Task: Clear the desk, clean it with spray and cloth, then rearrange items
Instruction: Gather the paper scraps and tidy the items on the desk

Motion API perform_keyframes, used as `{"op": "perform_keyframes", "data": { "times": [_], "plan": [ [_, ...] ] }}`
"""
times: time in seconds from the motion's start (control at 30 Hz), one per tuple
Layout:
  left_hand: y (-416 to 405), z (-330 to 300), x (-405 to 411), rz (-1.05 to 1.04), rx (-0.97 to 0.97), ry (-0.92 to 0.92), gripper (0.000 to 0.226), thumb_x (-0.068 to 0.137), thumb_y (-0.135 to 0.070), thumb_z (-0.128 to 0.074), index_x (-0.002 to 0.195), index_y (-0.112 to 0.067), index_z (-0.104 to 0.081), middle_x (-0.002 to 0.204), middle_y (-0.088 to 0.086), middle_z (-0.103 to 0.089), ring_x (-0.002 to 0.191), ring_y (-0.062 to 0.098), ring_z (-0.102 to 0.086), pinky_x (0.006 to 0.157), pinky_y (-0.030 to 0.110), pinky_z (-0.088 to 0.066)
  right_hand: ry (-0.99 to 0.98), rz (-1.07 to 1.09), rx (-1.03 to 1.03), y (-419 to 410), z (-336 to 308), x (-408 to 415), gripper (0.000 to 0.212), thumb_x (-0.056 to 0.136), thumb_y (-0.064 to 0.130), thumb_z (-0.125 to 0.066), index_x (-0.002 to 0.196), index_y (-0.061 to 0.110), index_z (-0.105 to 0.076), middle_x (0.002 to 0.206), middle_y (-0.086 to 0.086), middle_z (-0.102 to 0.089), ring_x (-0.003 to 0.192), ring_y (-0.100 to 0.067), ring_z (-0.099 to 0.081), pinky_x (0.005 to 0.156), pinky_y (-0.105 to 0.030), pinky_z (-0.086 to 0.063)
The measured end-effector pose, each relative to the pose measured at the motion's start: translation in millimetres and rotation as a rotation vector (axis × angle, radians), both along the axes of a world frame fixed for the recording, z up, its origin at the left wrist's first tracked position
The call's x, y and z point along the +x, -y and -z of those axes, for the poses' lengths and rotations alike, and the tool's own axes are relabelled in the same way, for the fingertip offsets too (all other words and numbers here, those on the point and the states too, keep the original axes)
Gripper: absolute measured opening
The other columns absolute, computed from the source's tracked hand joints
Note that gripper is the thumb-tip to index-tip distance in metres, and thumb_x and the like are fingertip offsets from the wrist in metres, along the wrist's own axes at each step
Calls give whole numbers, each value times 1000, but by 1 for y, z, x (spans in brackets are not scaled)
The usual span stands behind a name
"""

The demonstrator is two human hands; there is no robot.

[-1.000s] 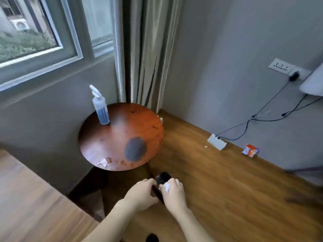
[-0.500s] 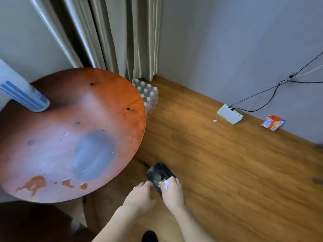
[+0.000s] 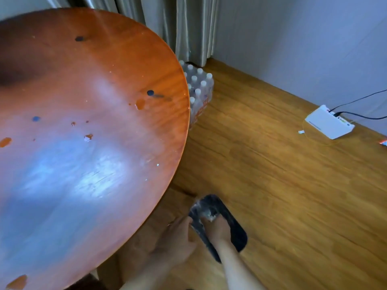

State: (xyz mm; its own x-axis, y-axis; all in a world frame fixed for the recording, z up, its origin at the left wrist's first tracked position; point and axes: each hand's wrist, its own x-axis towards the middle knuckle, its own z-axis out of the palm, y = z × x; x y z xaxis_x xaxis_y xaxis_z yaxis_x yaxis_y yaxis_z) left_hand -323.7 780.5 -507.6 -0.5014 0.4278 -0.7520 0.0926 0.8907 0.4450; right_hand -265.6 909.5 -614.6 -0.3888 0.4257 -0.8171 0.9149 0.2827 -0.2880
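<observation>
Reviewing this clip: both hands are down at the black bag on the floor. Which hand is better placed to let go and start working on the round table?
Probably the left hand: it grips only the black bag at its rim on the side nearest the round table. The right hand reaches into the bag with something white.

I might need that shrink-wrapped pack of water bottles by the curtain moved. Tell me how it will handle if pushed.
The pack of water bottles is probably heavy: many capped bottles wrapped together. On the smooth wooden floor it should slide rather than tip, sitting low and broad. The wrap likely gives slippery, loose purchase.
</observation>
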Motion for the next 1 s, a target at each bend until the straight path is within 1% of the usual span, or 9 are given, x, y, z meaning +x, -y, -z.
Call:
{"op": "perform_keyframes", "data": {
  "times": [0.07, 0.13, 0.2, 0.3, 0.43, 0.53, 0.63, 0.73, 1.0],
  "plan": [
    [3, 8, -2, -4, -4, 8, 54, 91, -28, -62, 140, -28, -40, 143, -9, -43, 129, 12, -45, 104, 24, -38, 9, 2, -10, 0, 13, -7, 56, 94, 53, -62, 125, 7, -56, 112, -5, -66, 99, -20, -64, 73, -27, -46],
    [5, 13, -4, -9, -14, 0, 56, 92, -29, -62, 143, -27, -37, 146, -9, -39, 132, 12, -41, 105, 24, -37, 0, 25, -9, 0, 23, -10, 79, 87, 64, -64, 138, 6, -49, 128, -8, -62, 111, -24, -62, 77, -30, -47],
    [6, 13, -4, -23, -24, -7, 58, 93, -30, -61, 144, -26, -35, 149, -8, -36, 135, 12, -38, 107, 25, -36, 7, 11, -14, -1, 29, -10, 86, 84, 68, -63, 142, 6, -47, 134, -11, -59, 118, -28, -59, 85, -37, -51],
    [5, 5, -1, -36, -36, 6, 65, 93, -29, -61, 149, -25, -29, 153, -7, -30, 139, 15, -33, 111, 30, -34, -6, -40, -1, -2, 17, -11, 72, 90, 58, -61, 142, 10, -48, 139, -11, -57, 122, -28, -57, 97, -40, -51],
    [0, -22, 3, -32, -50, 9, 68, 93, -30, -60, 151, -24, -25, 155, -6, -28, 141, 17, -32, 111, 31, -34, -7, -95, -8, -1, -26, -12, 56, 99, 45, -56, 142, 9, -48, 138, -9, -59, 119, -25, -60, 86, -30, -47],
    [-1, -53, 7, -34, -72, 35, 71, 95, -31, -57, 154, -24, -18, 160, -3, -21, 145, 19, -26, 113, 31, -30, 5, -219, 49, 0, -63, -11, 45, 103, 39, -48, 138, 10, -52, 135, -8, -61, 120, -24, -60, 95, -28, -45],
    [5, -98, 15, -42, -72, 51, 77, 94, -31, -56, 156, -26, -11, 162, 0, -18, 147, 20, -24, 115, 31, -30, -24, -277, 38, 8, -112, -10, 34, 98, 34, -46, 117, 12, -63, 114, -7, -67, 104, -27, -65, 86, -30, -49],
    [17, -136, 19, -49, -105, 43, 79, 90, -32, -59, 156, -25, -14, 152, 7, -38, 136, 23, -43, 105, 31, -41, -88, -314, 22, 15, -149, -8, 36, 83, 40, -44, 98, 18, -69, 92, -2, -68, 90, -27, -66, 86, -41, -56],
    [90, -277, 25, -104, -65, -127, 61, 81, -39, -64, 137, -23, -45, 133, 0, -53, 121, 17, -54, 98, 28, -46, -230, -490, 63, 74, -329, 1, 54, 96, 48, -58, 143, 22, -51, 145, 1, -53, 132, -26, -52, 108, -43, -45]
  ]
}}
